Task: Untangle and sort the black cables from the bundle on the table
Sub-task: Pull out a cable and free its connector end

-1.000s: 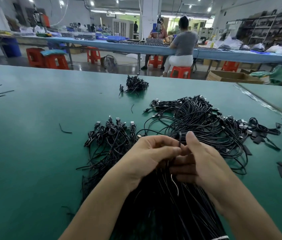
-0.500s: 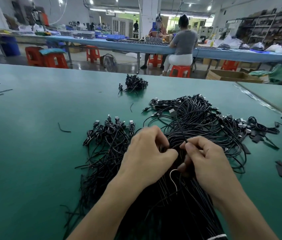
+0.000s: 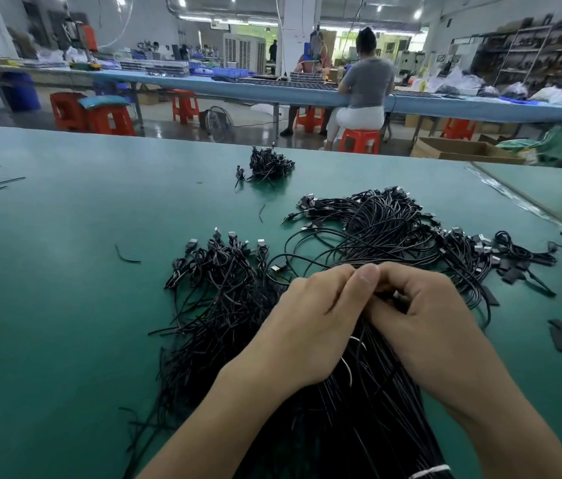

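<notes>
1. The surface (image 3: 65, 305) is smooth, matte green. On it lies the bundle (image 3: 359, 420), a dense sheaf of thin, glossy black cables running straight, bound by a white band (image 3: 429, 471) at its near end.
2. Beyond the bundle to the left sits a coiled pile (image 3: 224, 267) with metal plugs. Beyond it to the right is a looped heap (image 3: 386, 229).
3. The left hand (image 3: 310, 326) and right hand (image 3: 424, 316) rest on the bundle's far end, fingers curled, pinching strands.
4. Half a second ago the thumbs were slightly apart; now their tips press together.
</notes>
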